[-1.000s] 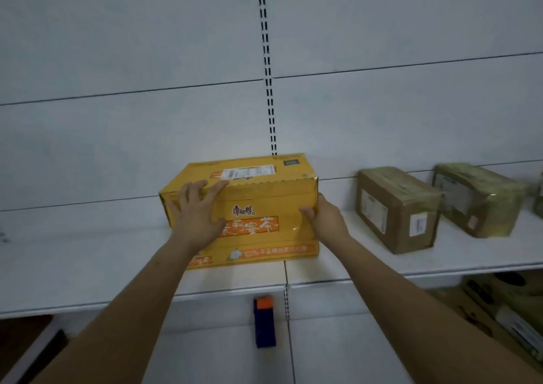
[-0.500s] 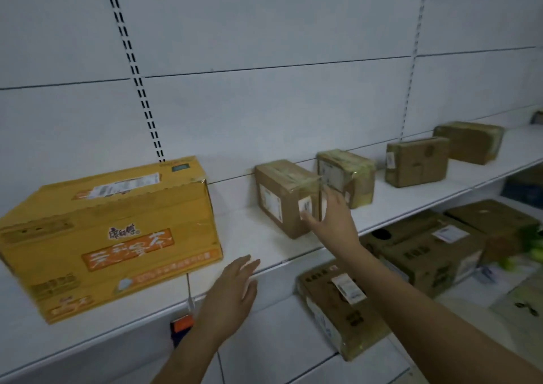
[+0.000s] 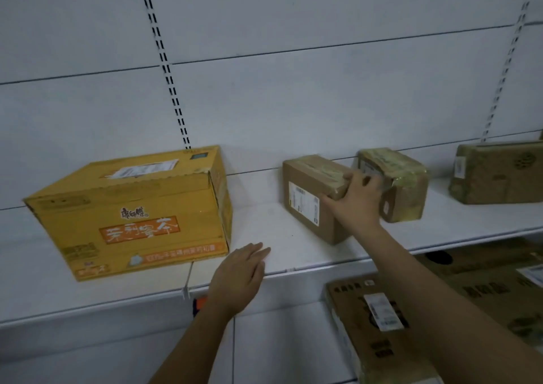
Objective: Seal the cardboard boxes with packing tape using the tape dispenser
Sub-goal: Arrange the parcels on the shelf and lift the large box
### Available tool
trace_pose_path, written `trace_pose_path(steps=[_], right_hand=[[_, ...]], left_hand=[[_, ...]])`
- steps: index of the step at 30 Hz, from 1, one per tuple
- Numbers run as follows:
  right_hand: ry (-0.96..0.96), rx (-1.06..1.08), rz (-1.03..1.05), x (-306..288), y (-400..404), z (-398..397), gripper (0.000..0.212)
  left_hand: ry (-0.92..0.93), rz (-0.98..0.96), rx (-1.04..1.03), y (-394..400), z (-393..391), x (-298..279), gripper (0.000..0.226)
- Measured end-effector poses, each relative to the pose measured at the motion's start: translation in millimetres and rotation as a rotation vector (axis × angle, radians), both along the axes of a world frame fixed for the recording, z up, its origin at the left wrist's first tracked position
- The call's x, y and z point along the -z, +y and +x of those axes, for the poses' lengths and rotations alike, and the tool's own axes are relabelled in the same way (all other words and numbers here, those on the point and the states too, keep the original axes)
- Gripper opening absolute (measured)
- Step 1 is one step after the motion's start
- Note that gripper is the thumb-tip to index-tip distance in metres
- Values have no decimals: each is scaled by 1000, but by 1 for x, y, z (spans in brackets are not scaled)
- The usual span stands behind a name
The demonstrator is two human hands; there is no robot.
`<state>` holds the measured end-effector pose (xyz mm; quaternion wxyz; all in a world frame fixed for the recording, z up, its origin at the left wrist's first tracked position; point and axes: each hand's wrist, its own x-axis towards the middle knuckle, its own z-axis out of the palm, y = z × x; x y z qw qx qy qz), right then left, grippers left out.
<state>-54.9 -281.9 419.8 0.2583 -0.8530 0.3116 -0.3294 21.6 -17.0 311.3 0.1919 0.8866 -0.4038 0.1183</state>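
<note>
A large yellow cardboard box [image 3: 138,210] with red print stands on the white shelf [image 3: 279,245] at the left. To its right sits a small brown box [image 3: 311,195] with a white label. My right hand [image 3: 357,198] is clasped over that box's near top corner, fingers curled around its right side. My left hand [image 3: 241,275] hovers flat and empty above the shelf's front edge, fingers together, just right of the yellow box. Under the shelf edge a blue and orange tape dispenser [image 3: 197,306] peeks out, mostly hidden by my left forearm.
A tape-wrapped box [image 3: 402,184] stands right behind the small brown box, almost touching it. Another taped box [image 3: 496,172] sits farther right. On the lower level lie flat brown cartons [image 3: 379,330]. A slotted white wall panel backs the shelf.
Both hands let go of the yellow box and the view swung right. My right hand reached over and closed on the small brown box; my left hand rose toward the shelf edge.
</note>
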Motion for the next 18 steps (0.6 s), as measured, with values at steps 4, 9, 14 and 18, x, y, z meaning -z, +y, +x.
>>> trace_pose_path(steps=[4, 9, 14, 18], right_hand=[[-242, -127, 414, -6, 0, -2, 80], [-251, -136, 1007, 2, 37, 9, 85], [118, -293, 750, 23, 72, 15, 91], [162, -445, 496, 29, 81, 11, 76]], left_hand=[[-12, -15, -28, 0, -3, 3, 64], [62, -111, -144, 9, -12, 3, 71], [208, -392, -262, 11, -25, -6, 81], [325, -705, -456, 9, -20, -12, 83]])
